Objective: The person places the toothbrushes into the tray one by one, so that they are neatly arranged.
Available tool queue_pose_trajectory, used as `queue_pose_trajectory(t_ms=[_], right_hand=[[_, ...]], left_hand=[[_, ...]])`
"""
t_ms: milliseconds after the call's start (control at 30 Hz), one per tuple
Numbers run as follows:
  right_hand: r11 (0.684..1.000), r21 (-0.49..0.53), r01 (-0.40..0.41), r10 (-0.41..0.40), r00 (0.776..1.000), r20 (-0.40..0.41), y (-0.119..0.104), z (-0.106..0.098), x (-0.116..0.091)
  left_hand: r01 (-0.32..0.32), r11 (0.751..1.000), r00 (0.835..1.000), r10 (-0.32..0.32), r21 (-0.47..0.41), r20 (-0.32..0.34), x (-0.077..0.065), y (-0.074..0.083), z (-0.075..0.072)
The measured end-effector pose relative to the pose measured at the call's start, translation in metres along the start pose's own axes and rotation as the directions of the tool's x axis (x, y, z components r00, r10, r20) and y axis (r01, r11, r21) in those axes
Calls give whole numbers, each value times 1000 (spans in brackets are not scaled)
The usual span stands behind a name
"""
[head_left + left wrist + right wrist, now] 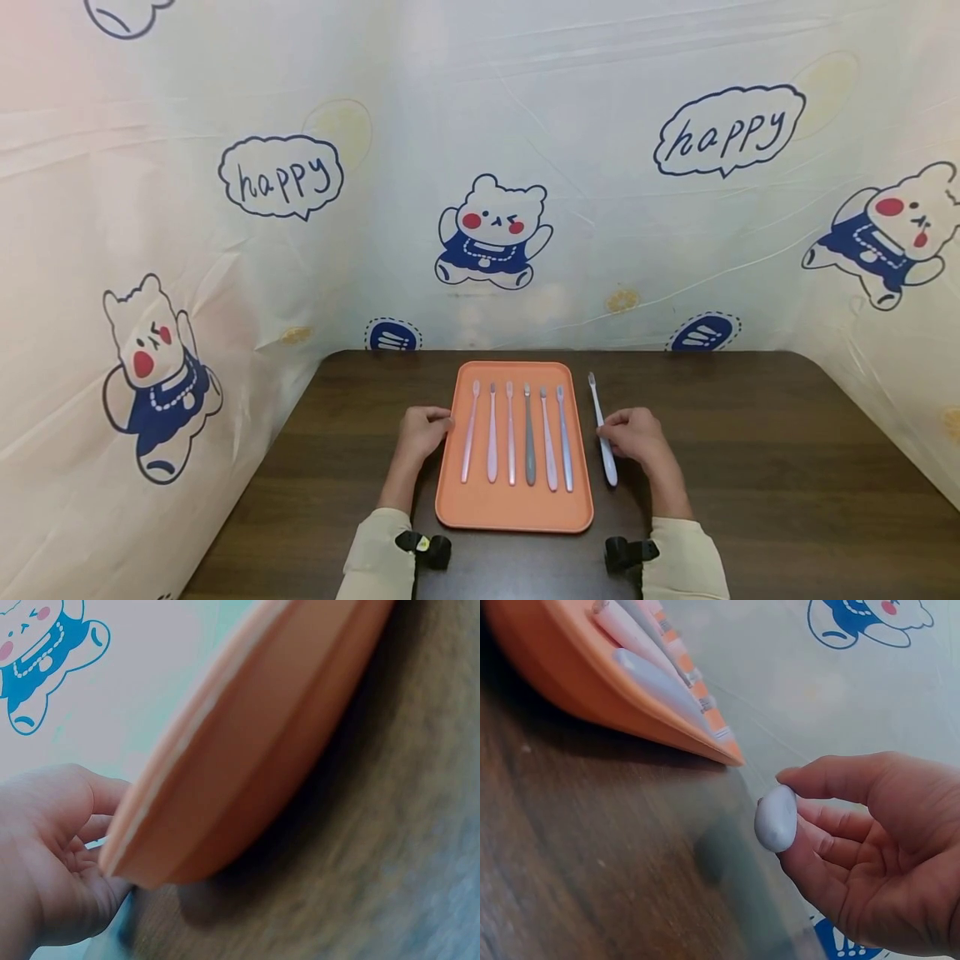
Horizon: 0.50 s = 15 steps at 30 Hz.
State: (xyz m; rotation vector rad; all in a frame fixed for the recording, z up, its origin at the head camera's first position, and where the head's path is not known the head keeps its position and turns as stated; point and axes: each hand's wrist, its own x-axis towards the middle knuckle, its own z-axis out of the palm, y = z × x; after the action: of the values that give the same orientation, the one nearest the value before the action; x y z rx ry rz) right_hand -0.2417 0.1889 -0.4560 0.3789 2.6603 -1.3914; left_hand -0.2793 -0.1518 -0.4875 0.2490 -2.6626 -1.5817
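Observation:
My left hand (424,432) holds the left rim of an orange tray (514,515), its fingertips partly hidden behind the rim in the left wrist view. Several toothbrushes lie side by side on the tray, heads toward the far end: pinkish ones, a grey toothbrush (529,446) and, rightmost, a bluish toothbrush (566,450). Just right of the tray, my right hand (634,432) pinches a pale lavender toothbrush (608,464) between thumb and fingers. Its head points away from me. The right wrist view shows the rounded handle end (776,819) close up, apart from the tray.
The tray stands on a dark brown wooden table (765,467). A pale printed cloth (585,250) with bears and "happy" bubbles hangs behind and on both sides. Black wrist straps with cameras sit on both sleeves near the tray's front corners.

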Motion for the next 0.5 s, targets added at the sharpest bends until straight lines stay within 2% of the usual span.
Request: queue_pose_trajectory(t_ms=[500], right_hand=[[997, 72, 11, -12, 1000, 7, -8, -3, -4]], left_hand=[[5, 1000, 1000, -5, 9, -2, -2, 2, 0]])
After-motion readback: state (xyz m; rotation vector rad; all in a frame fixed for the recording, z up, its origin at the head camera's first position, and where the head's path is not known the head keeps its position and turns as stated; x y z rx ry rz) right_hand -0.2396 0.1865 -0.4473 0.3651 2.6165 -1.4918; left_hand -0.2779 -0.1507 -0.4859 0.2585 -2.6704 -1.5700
